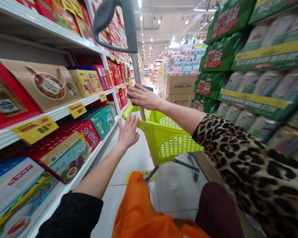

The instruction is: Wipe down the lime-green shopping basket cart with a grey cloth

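A lime-green shopping cart [152, 142] stands in the aisle before me, with a mesh-sided basket and dark legs on casters. My left hand [128, 131], below a black sleeve, lies palm down against the near end of the cart's green handle, its fingers spread. Over the dark part of that handle, my right hand [145, 98] has its fingers bent; the sleeve there is leopard print. The right palm's underside is hidden. A grey upright pole [136, 67] rises beside this hand and ends in a looped grey grip [132, 26].
Shelves [57, 114] with gift boxes and yellow price tags line the left. Stacked green can packs [212, 84] crowd the right. Farther on are wet-wipes cartons [181, 85] under tissue packs [186, 59]. Orange cloth [141, 211] and a maroon trouser leg [218, 211] show below.
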Tool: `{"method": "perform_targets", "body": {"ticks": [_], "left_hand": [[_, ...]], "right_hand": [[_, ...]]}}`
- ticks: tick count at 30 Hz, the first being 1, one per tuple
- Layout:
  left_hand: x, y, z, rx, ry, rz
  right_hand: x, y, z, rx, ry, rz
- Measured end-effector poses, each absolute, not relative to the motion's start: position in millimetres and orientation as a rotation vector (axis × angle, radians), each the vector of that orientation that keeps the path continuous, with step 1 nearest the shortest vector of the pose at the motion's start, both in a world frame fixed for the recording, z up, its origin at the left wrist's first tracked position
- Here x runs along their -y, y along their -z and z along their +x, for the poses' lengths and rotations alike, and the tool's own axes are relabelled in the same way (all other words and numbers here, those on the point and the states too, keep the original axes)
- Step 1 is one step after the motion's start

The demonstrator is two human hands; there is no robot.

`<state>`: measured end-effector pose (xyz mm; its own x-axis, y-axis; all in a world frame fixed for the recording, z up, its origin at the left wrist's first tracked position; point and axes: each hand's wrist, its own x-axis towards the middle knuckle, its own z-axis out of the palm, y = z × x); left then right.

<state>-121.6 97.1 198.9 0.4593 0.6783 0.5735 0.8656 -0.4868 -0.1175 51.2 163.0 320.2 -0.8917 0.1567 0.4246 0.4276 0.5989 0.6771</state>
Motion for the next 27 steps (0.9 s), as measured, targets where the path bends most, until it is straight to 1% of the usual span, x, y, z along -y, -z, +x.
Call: {"method": "perform_targets", "body": {"ticks": [3,6,9,11,14,16,18,19,21,24,27], "left_hand": [[-95.9,-194.2,-121.4,1.257,0.653,-2.33],[-96.9,-193.4,-127.2,1.209,0.693,-2.339],[-104.7,-199.7,-136.3,1.297,0.803,-2.258],[-111.8,-206.6,-142.7,1.398,0.804,-2.203],[-117.2,-214.4,-150.0,1.459,0.686,-2.214],[-114.9,-215.2,-150.6,1.483,0.685,-2.181],[-109.5,-212.9,-144.5,1.506,0.76,-2.105],[-106.5,-211.1,-138.3,1.46,0.801,-2.082],[-102.1,-207.1,-119.7,1.281,0.822,-2.118],[-101.9,-200.9,-85.2,1.006,0.739,-2.307],[-106.5,-196.1,-62.3,1.047,0.695,-2.387]], "right_hand": [[-150.5,-277.8,59.8,2.619,1.071,-0.458],[-138.2,-240.2,69.8,2.615,0.943,-0.497],[-130.3,-222.8,70.2,2.55,0.845,-0.535],[-126.1,-220.6,64.8,2.485,0.778,-0.534],[-117.5,-220.2,56.9,2.249,0.651,-0.59],[-111.0,-214.6,55.0,1.978,0.544,-0.759],[-107.2,-202.2,54.1,1.678,0.452,-0.992],[-107.1,-194.1,52.9,1.551,0.438,-1.085],[-110.7,-176.4,49.6,1.468,0.44,-1.181],[-120.5,-153.0,53.4,1.604,0.503,-1.219],[-124.6,-134.0,89.1,1.746,0.548,-1.283]]}}
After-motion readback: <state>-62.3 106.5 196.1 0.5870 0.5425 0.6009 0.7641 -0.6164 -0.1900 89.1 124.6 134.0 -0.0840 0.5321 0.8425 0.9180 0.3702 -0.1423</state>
